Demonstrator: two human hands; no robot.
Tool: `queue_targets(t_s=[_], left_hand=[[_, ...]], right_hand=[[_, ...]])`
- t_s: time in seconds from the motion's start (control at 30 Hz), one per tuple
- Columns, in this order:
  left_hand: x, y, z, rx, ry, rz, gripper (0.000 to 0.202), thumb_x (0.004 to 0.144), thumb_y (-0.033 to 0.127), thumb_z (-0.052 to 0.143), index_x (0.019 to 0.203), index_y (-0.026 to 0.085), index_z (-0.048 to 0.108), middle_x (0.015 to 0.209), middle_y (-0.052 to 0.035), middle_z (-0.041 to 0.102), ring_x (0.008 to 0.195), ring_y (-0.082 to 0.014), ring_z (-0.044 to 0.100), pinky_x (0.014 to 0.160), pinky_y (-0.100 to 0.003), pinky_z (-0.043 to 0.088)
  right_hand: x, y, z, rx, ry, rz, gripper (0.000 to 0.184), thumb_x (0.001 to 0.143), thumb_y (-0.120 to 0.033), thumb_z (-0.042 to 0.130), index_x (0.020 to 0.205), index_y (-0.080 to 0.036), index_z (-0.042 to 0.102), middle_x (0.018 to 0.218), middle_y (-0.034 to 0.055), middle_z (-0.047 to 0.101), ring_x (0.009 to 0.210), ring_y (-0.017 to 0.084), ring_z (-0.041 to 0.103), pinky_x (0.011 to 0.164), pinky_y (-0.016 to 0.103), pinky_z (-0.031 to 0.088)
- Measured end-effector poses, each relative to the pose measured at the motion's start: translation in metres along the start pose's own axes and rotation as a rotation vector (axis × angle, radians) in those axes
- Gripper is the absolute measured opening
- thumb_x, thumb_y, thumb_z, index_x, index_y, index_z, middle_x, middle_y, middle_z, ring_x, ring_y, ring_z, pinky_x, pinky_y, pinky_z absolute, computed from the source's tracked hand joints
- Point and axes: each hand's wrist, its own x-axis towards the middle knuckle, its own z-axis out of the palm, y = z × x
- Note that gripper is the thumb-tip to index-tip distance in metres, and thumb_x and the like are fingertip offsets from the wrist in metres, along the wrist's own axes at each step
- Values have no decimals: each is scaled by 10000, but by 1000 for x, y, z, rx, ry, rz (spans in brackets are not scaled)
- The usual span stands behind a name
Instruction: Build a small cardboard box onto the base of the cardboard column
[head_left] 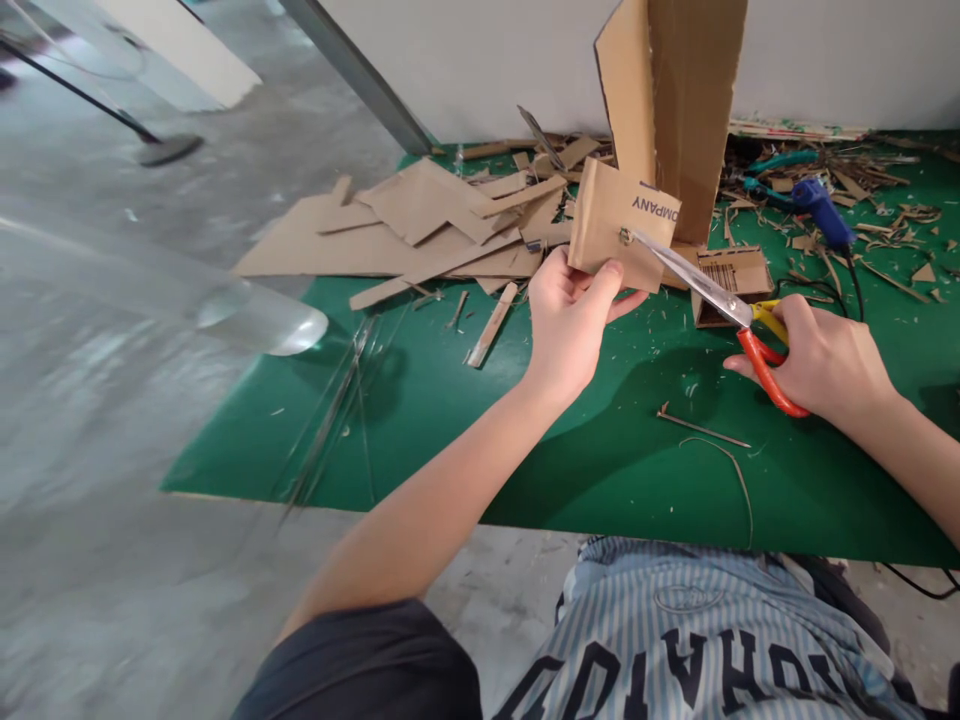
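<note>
My left hand (574, 315) grips a small piece of cardboard (611, 205) by its lower edge, thumb in front and fingers behind. Dark printed letters show near the top of the piece. In my right hand (829, 355) is a pair of scissors (701, 278) with one red and one yellow handle. The blades look nearly together, and their tip touches a small hole in the middle of the cardboard piece. Below the scissors, a nail-like metal rod (705, 428) lies on the green table top (600, 450).
A tall folded cardboard piece (694, 110) stands behind my hands. Flat cardboard scraps (427, 205) pile up at the back left. A blue glue gun (823, 212) with a cable lies at the right among shavings, near a small box with a barcode (733, 280). Clear thin strands (330, 410) hang over the left edge.
</note>
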Motion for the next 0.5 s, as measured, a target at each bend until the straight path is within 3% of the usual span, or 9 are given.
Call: queue_targets(t_s=[0.23, 0.5], left_hand=[[0, -1, -2, 6, -19, 22, 340, 787, 406, 829, 955, 215, 604, 1021, -26, 739, 951, -202, 778, 824, -328, 697], [1, -4, -2, 42, -12, 63, 363, 770, 409, 841, 926, 202, 587, 955, -15, 726, 911, -175, 774, 753, -270, 701]], right_hand=[[2, -2, -1, -46, 18, -13, 716, 892, -808, 455, 1007, -114, 589, 879, 168, 701, 747, 242, 645, 546, 293, 183], [2, 0, -1, -108, 64, -69, 657, 978, -726, 341, 874, -124, 582, 766, 120, 608, 646, 173, 534, 548, 293, 166]])
